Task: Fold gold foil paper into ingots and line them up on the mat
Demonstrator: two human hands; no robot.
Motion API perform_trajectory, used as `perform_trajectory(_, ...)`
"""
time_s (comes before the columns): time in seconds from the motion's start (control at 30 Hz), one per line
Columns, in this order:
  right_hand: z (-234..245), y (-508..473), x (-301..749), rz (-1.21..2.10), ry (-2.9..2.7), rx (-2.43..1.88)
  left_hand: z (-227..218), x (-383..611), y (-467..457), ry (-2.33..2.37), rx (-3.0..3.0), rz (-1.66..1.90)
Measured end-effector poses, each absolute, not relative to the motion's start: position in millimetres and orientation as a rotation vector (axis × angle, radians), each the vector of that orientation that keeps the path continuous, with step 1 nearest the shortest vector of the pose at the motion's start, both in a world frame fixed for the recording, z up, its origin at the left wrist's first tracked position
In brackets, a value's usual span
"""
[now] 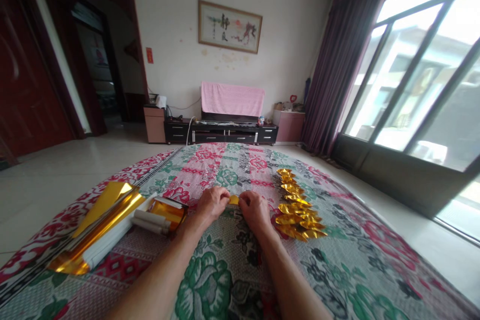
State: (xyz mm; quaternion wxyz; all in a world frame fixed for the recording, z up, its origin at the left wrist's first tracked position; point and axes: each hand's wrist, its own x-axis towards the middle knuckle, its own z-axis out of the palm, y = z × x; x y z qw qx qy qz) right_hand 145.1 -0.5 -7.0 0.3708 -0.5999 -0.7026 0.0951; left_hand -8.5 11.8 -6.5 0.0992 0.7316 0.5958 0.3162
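A small piece of gold foil paper (pixel 234 200) spans the gap between my two hands, low over the flowered cloth. My left hand (pixel 213 203) pinches its left end, fingers closed. At its right end, the curled fingers of my right hand (pixel 255 208) grip the foil. Most of the piece is hidden by the fingers, so its full shape does not show. To the right of my right hand lies a row of folded gold foil pieces (pixel 296 208) with pointed ends. Left of my left forearm are rolled gold foil sheets (pixel 112 215) and white paper rolls (pixel 150 221).
The patterned cloth (pixel 210 280) covers the round surface in front of me. Beyond it stand a low black TV cabinet (pixel 240 137) and a pink-draped screen (pixel 232 99). A dark curtain (pixel 330 60) and large windows line the right side; doorways are on the left.
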Motion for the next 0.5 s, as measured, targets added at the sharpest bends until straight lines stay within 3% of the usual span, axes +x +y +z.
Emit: perform_trajectory(0.5,-8.7,0.9,144.2,0.183,-1.828,-1.589,-4.7,-6.6,6.9,1.802,2.261,0.850)
